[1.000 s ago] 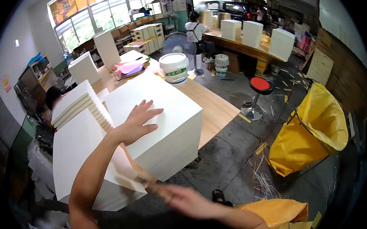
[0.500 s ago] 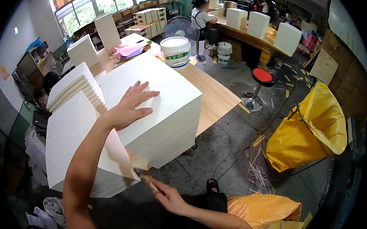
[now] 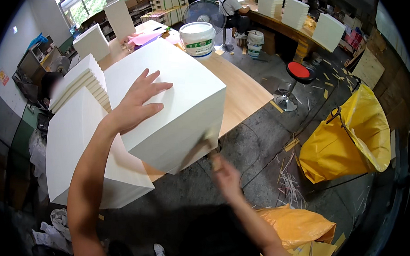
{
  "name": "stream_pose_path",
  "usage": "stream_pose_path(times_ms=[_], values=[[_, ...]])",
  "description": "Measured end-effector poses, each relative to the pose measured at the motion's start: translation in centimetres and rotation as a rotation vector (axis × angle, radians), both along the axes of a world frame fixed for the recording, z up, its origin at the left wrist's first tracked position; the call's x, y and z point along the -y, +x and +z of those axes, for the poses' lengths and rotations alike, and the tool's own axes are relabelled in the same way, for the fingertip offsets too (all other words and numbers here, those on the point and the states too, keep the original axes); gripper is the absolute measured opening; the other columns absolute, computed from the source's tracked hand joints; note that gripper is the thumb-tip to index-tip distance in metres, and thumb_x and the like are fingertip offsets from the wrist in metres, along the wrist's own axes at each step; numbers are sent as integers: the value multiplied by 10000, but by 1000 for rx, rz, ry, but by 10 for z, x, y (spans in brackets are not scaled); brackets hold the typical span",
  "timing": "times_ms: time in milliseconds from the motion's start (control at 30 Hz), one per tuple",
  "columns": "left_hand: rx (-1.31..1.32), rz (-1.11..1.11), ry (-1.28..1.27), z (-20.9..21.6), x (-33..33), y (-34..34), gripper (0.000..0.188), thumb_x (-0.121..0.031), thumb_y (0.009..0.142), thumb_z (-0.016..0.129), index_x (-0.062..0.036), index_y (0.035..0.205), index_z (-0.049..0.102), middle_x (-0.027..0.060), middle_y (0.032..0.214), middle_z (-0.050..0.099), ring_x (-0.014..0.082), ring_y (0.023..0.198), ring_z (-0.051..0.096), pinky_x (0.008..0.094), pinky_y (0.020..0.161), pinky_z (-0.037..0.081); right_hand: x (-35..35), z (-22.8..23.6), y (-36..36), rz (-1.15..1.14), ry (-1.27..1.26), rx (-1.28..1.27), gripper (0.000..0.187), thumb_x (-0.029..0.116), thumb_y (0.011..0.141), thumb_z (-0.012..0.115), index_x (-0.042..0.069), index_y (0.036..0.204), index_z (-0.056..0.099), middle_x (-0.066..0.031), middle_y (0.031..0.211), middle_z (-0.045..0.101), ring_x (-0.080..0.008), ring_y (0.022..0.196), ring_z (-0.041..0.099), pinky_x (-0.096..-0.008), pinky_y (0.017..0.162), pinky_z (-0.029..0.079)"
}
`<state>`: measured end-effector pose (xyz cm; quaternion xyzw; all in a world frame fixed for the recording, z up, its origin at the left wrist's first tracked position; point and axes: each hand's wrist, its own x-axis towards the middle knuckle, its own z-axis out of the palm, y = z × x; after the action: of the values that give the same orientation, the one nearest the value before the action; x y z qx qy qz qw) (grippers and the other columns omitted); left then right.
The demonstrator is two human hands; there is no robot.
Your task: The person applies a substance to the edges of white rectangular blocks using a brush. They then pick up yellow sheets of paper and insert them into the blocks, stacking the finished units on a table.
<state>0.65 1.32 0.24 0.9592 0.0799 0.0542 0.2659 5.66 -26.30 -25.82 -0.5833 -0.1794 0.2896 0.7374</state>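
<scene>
My left hand (image 3: 141,99) lies flat with spread fingers on top of a tall stack of white paper (image 3: 189,71). The stack stands at the edge of a wooden table (image 3: 244,95). In my right hand (image 3: 228,178) is a brush (image 3: 216,160) with a wooden handle, blurred by motion. Its pale bristles press on or lie close to the stack's near side, toward the right corner. A second white paper stack (image 3: 81,140) sits to the left, under my left forearm. Behind that one is a stepped white pile (image 3: 82,82).
A white bucket (image 3: 197,38) stands at the table's back edge. Rightward are a red-topped stool (image 3: 298,71), a yellow bag (image 3: 348,140) and scattered strips (image 3: 292,190). An orange bag of offcuts (image 3: 297,225) is by my right arm. A person (image 3: 232,11) sits at a far table.
The brush in my right hand has moved right and up, from the gap between the two stacks to the near side of the larger one. My left hand stays on top.
</scene>
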Motion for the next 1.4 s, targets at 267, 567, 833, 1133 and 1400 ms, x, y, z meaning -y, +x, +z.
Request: stream_pose_path(times_ms=[267,567,833,1133,1400], values=[[-34,43,-47,4,-1,-5,635,-268,788,608,-161,1410,536,136,1641,162,319,1526,-50,545,1202,43,-17,-11,-84,627,8,44,484,184,968,590,73,1430,497,-57,1094,670,-120,937,598,-290,817,506],[4,44,-60,-1,-4,-8,653,-329,774,627,-154,1399,551,136,1639,171,320,1526,-52,560,1198,47,10,-42,38,-90,1,-192,438,157,991,547,121,1426,504,44,798,550,-29,542,439,-189,443,341],[-2,45,-71,6,3,-4,629,-326,774,625,-164,1379,572,132,1632,199,313,1528,-46,567,1196,62,-35,-92,-103,532,8,343,466,202,959,600,84,1403,528,-134,1155,688,-153,907,656,-309,785,533],[9,88,-89,6,5,-5,662,-351,726,642,-155,1357,590,132,1629,204,310,1528,-57,588,1193,52,15,-102,68,-167,55,-290,396,175,1006,545,119,1398,541,12,836,620,-16,554,466,-191,426,343],[18,106,-163,4,4,-3,665,-340,713,651,-145,1346,598,126,1625,208,296,1529,-62,588,1194,92,-40,-119,-105,344,-84,200,461,165,930,601,78,1380,548,-121,927,694,-91,751,613,-290,687,518]])
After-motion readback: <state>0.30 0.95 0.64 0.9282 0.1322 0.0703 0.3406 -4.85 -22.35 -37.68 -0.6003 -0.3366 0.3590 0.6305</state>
